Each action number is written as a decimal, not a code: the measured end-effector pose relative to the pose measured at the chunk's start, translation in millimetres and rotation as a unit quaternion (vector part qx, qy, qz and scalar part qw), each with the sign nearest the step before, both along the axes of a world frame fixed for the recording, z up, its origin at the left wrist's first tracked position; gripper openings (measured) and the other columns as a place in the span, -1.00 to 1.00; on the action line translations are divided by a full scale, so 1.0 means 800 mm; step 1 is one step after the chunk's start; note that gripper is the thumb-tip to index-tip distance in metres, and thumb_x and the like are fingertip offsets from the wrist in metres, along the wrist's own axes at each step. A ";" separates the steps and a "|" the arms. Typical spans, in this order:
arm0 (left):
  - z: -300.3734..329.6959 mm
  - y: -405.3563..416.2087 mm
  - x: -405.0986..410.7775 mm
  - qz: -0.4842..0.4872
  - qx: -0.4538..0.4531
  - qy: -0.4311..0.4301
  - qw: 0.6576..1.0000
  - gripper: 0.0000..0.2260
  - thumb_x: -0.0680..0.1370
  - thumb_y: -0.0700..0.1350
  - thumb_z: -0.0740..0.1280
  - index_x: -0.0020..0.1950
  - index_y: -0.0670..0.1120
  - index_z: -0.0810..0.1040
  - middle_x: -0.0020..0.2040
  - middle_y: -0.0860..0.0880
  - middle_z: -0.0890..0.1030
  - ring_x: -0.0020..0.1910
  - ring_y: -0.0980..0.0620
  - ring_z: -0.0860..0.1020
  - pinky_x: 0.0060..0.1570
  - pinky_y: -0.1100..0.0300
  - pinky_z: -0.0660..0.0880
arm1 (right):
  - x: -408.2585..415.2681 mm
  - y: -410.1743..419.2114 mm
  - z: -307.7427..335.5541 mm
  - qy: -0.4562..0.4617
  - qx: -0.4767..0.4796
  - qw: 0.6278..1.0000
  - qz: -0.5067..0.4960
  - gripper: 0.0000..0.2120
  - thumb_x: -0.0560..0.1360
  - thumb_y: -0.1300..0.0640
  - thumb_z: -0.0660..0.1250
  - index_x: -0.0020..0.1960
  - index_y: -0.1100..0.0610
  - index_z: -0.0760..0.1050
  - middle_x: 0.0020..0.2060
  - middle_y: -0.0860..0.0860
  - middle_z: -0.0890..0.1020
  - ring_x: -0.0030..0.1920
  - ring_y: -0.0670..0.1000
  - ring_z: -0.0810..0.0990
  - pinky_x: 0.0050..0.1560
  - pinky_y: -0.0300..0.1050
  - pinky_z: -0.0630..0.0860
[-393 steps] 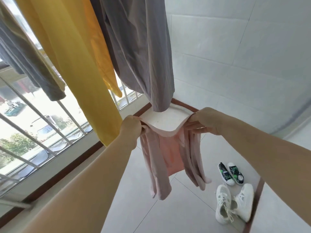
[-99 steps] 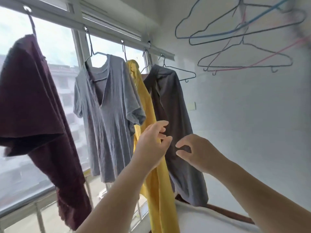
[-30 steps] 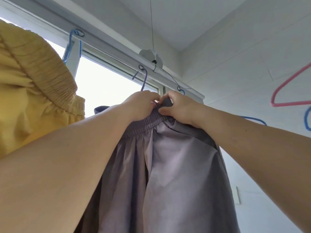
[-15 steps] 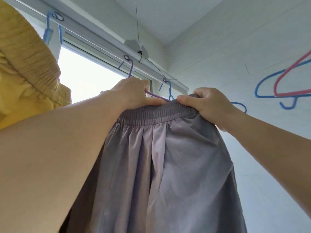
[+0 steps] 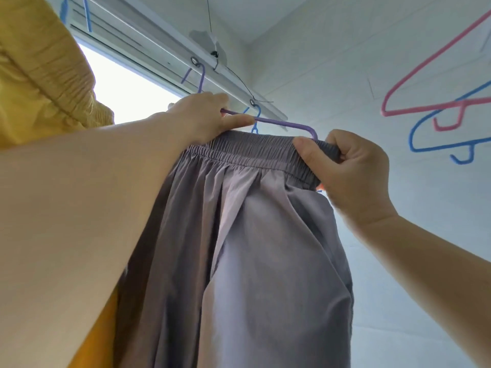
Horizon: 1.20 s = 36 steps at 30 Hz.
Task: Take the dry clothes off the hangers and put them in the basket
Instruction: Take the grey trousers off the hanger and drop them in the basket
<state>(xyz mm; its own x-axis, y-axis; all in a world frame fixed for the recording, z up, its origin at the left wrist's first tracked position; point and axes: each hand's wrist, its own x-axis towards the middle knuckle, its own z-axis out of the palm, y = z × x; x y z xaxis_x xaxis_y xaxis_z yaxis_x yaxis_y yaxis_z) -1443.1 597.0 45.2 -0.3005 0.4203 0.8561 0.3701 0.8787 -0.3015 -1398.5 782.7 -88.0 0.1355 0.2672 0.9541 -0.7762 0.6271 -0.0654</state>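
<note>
Left hand (image 5: 204,115) gripped purple hanger (image 5: 281,122); right hand (image 5: 345,166) pinched grey trousers' waistband (image 5: 249,152), apparently stretched over hanger's right end. Could snag there if yanked. Basket out of view.

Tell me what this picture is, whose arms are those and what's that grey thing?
The camera sits on a person's head, looking up, so the arms are that person's own. The left hand grips the purple plastic-coated wire hanger, which hooks onto the white rail above the window. The right hand pinches the stretchy waistband of the grey-purple fabric garment with its fingers. A yellow fabric garment hangs on the left. Empty pink and blue wire hangers hang on the right.
</note>
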 end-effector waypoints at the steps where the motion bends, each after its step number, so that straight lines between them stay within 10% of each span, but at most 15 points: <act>1: 0.001 -0.001 0.002 -0.005 0.012 -0.003 1.000 -0.30 0.25 0.47 -0.07 -0.06 -0.11 0.38 -0.19 -0.09 0.47 -0.19 -0.08 0.43 -0.18 0.07 0.32 | 0.004 0.000 -0.003 0.008 0.011 1.000 -0.016 -0.48 0.40 -0.06 0.38 -0.46 0.01 0.06 -0.53 -0.04 0.22 -0.48 -0.11 0.17 -0.49 -0.33 0.12; 5: 0.007 -0.003 0.002 -0.027 0.073 -0.023 0.997 -0.27 0.36 0.46 -0.09 0.04 -0.16 0.39 -0.08 -0.22 0.51 -0.20 -0.09 0.43 -0.18 0.06 0.34 | 0.019 0.003 -0.020 0.003 0.092 0.994 -0.059 -0.52 0.38 -0.12 0.32 -0.46 -0.04 0.06 -0.50 -0.05 0.27 -0.50 -0.13 0.18 -0.49 -0.38 0.13; 10: 0.002 0.010 -0.008 -0.069 0.133 -0.074 0.986 -0.35 0.54 0.33 -0.07 0.45 -0.09 0.20 0.43 -0.17 0.31 0.34 -0.18 0.35 0.20 -0.05 0.31 | 0.017 -0.012 -0.023 -0.067 0.162 0.980 -0.094 -0.50 0.39 -0.05 0.41 -0.47 0.00 0.12 -0.55 -0.02 0.28 -0.46 -0.10 0.26 -0.44 -0.35 0.22; 14: -0.050 0.016 -0.008 -0.092 0.144 -0.055 0.984 -0.54 0.64 0.12 -0.06 0.52 0.04 0.06 0.56 0.01 0.01 0.53 0.00 0.01 0.46 -0.17 -0.11 | 0.010 -0.017 -0.004 -0.140 0.118 0.980 -0.072 -0.55 0.40 0.05 0.42 -0.44 0.07 0.18 -0.53 -0.05 0.26 -0.43 -0.07 0.24 -0.36 -0.30 0.26; 19: -0.163 0.008 -0.020 -0.172 0.256 -0.009 0.951 -0.65 0.64 0.02 0.03 0.36 -0.03 0.40 0.38 -0.01 0.41 0.38 -0.01 0.33 0.45 -0.04 0.05 | -0.007 -0.020 -0.015 -0.229 0.134 0.962 -0.060 -0.63 0.41 0.05 0.44 -0.36 0.08 0.26 -0.45 -0.05 0.34 -0.41 -0.10 0.29 -0.35 -0.37 0.28; 24: -0.271 0.005 -0.012 -0.215 0.231 -0.195 0.929 -0.61 0.59 0.14 0.09 0.34 0.03 0.43 0.35 -0.01 0.46 0.32 -0.02 0.40 0.34 0.05 0.26 | -0.015 -0.039 -0.073 -0.330 0.214 0.918 -0.046 -0.66 0.42 0.12 0.43 -0.30 0.00 0.25 -0.38 -0.08 0.40 -0.37 -0.13 0.34 -0.32 -0.46 0.32; 32: -0.423 0.000 0.032 -0.340 0.227 -0.499 0.764 -0.35 0.33 -0.03 0.54 0.33 0.18 0.33 0.09 0.20 0.50 0.08 0.43 0.40 -0.01 0.52 0.30 | 0.024 -0.039 -0.174 -0.466 0.206 0.858 0.065 -0.77 0.36 0.21 0.47 -0.27 0.04 0.41 -0.44 -0.11 0.46 -0.47 -0.23 0.40 -0.41 -0.47 0.34; 36: -0.486 -0.002 0.047 -0.336 0.203 -0.566 0.725 -0.37 0.28 -0.11 0.57 0.27 0.12 0.38 0.09 0.15 0.54 0.10 0.37 0.42 0.02 0.43 0.31 | 0.064 -0.034 -0.222 -0.532 0.190 0.819 0.103 -0.78 0.36 0.25 0.48 -0.29 0.04 0.47 -0.42 -0.10 0.50 -0.44 -0.23 0.44 -0.36 -0.43 0.42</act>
